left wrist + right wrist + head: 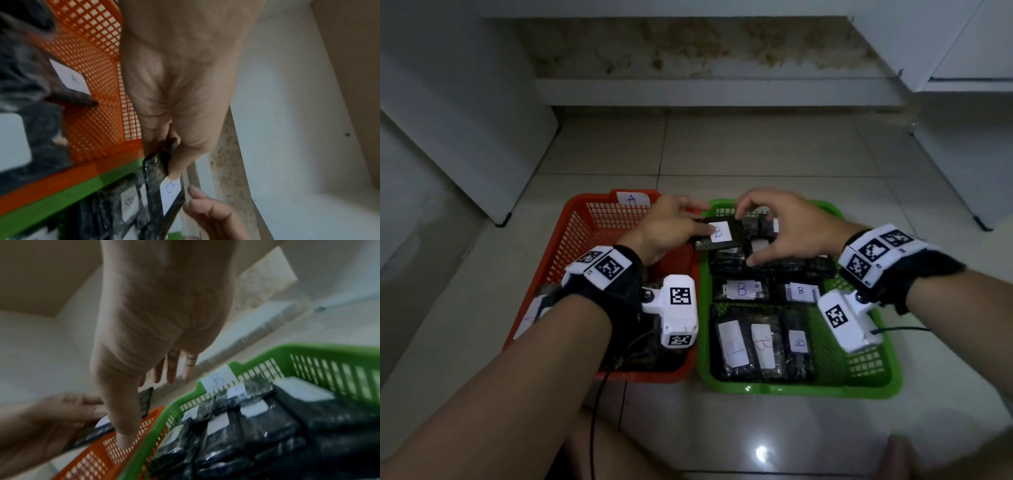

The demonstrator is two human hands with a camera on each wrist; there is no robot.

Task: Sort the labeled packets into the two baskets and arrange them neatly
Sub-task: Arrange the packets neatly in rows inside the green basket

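2 hands (722, 226) over 2 baskets (825, 389); left grips 1 B-packet (719, 234).

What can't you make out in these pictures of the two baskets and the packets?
- Orange basket contents: head view, the left hand and its wrist camera cover them.
- Right hand grip on the held packet: unclear in every view.
- Front packet label: head view, writing too faint.
- Green basket packets: right wrist view, blurred.
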